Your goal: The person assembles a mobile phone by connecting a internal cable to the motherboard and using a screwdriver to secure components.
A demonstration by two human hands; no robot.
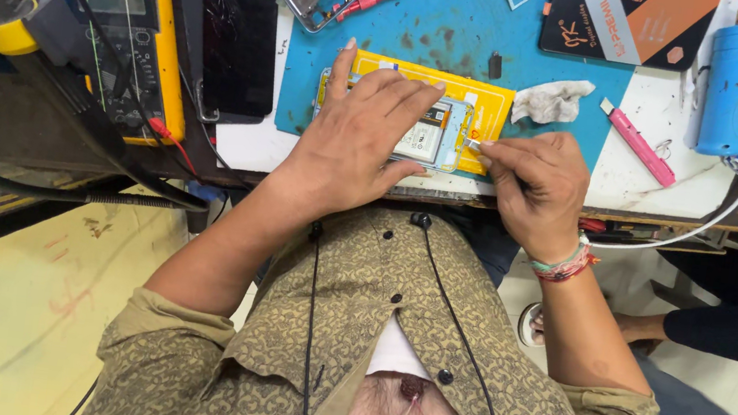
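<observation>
Left hand [361, 136] pins opened phone [434, 136] (yellow card [486, 95] beneath), right hand [536, 186] pinching

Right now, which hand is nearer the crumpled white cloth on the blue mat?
Right. The right hand sits just below the crumpled white cloth; the left hand lies flat on the opened phone, farther left.

White workbench [663, 183], blue mat [466, 32] (stained), pale yellow floor [10, 304]

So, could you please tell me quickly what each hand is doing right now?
Left hand: open, fingers spread, pressing flat on the opened phone.
Right hand: closed in a pinch on a small tool at the phone's edge.
</observation>
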